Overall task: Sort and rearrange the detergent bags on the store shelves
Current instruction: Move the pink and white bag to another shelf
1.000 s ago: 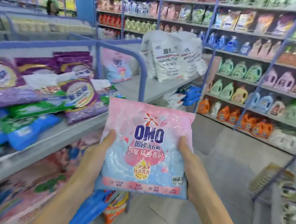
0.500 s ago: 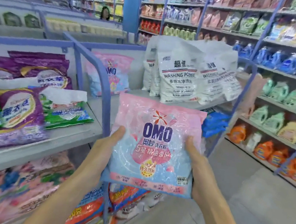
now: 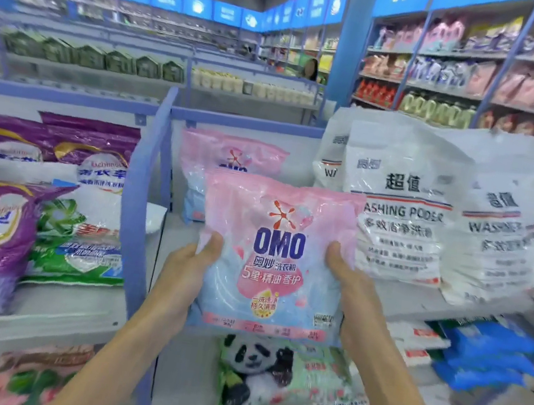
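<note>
Shop: stocked detergent shelves (image 3: 416, 304), aisles.

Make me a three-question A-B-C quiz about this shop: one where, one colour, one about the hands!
1. Where is the panda bag?
A. above the pink OMO bag
B. on the shelf below it
C. on the floor

2. What colour are the washing powder bags right of it?
A. purple
B. green
C. white

3. How is the OMO bag held?
A. one hand
B. both hands, at its sides
C. lying unheld

1 B: the panda shows beneath it.
2 C: white with dark print.
3 B: left hand and right hand grip its edges.
</note>
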{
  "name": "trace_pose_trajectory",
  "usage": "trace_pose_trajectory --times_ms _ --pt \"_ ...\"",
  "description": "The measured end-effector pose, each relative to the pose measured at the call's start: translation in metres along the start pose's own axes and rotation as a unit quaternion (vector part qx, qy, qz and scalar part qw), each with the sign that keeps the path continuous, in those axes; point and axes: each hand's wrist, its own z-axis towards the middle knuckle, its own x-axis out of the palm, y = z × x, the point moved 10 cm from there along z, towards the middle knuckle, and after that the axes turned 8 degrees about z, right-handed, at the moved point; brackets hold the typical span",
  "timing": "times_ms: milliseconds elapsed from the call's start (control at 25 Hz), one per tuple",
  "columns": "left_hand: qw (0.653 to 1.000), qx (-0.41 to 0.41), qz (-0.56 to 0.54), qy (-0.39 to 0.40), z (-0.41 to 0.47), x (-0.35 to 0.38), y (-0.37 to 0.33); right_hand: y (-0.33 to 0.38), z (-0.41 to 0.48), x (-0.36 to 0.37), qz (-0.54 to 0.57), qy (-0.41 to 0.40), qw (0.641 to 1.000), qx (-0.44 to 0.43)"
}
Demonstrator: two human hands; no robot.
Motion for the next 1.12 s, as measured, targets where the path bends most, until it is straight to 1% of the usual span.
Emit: trace_pose_trajectory --times_ms 160,240,320,400,440,560,640,720,800,880,920,1000,1040,1120 --pt "0.992 0.033 -0.014 -0.124 0.057 -0.012 -0.016 -0.006 0.097 0.028 -0.02 0.049 0.998 0.014" --pt "0.98 0.056 -0.032 -0.19 0.082 -0.019 -0.023 -0.016 0.148 0.044 -0.012 0.071 0.997 0.025" --pt "0.964 0.067 -0.018 -0.255 0.106 -0.028 -0.025 -0.029 0.192 0.058 0.009 0.092 0.995 0.047" --pt "0.954 0.075 -0.014 -0.291 0.131 -0.037 -0.025 -0.048 0.226 0.075 0.03 0.123 0.989 0.078" --pt "0.95 0.072 -0.013 -0.305 0.138 -0.039 -0.026 -0.055 0.232 0.082 0.03 0.126 0.987 0.094" --pt "0.934 0.061 0.03 -0.35 0.156 -0.05 -0.022 -0.064 0.246 0.093 0.027 0.099 0.991 0.091" --pt "0.931 0.058 0.029 -0.36 0.157 -0.052 -0.022 -0.065 0.247 0.094 0.009 0.095 0.992 0.083" --pt "0.933 0.045 0.036 -0.355 0.154 -0.054 -0.021 -0.063 0.24 0.089 -0.008 0.119 0.988 0.094" --pt "0.946 0.02 0.077 -0.314 0.146 -0.05 -0.019 -0.062 0.228 0.081 -0.057 0.18 0.978 0.087" --pt "0.962 0.015 0.12 -0.244 0.135 -0.037 -0.016 -0.064 0.212 0.078 -0.124 0.239 0.962 0.047" --pt "0.96 0.026 0.161 -0.229 0.131 -0.033 -0.016 -0.063 0.208 0.079 -0.14 0.242 0.96 0.024" --pt "0.942 0.046 0.221 -0.246 0.125 -0.033 -0.016 -0.063 0.208 0.081 -0.141 0.222 0.965 -0.001" --pt "0.937 0.048 0.23 -0.259 0.122 -0.034 -0.017 -0.063 0.209 0.084 -0.138 0.219 0.966 -0.006" --pt "0.938 0.051 0.221 -0.263 0.121 -0.034 -0.017 -0.064 0.21 0.086 -0.138 0.211 0.967 -0.015"
